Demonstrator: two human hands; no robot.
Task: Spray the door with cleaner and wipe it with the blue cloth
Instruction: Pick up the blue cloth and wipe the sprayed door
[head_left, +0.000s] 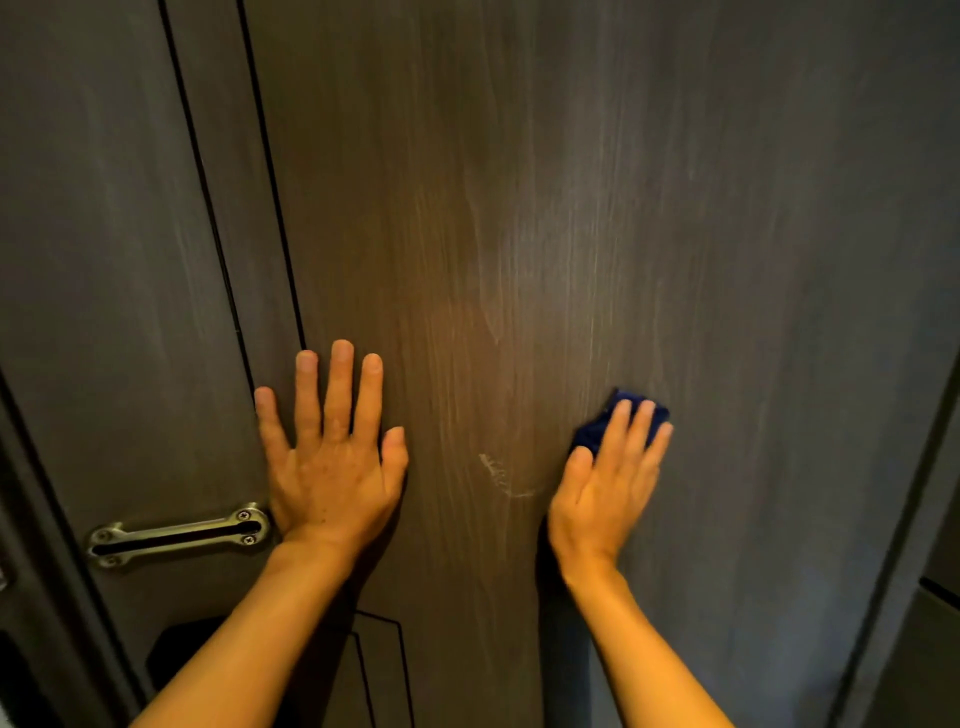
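Note:
A dark wood-grain door (519, 208) fills the head view, streaked with pale vertical smears and a small white foamy mark between my hands. My left hand (332, 457) lies flat on the door with its fingers spread, holding nothing. My right hand (608, 478) presses the blue cloth (597, 428) against the door, fingers laid over it. Only the cloth's upper edge and left side show past my fingers. No spray bottle is in view.
A brass slotted latch plate (179, 535) is screwed to the door at the lower left, just left of my left wrist. A black lock body (176, 649) sits below it. The door frame (893, 597) runs down the right edge.

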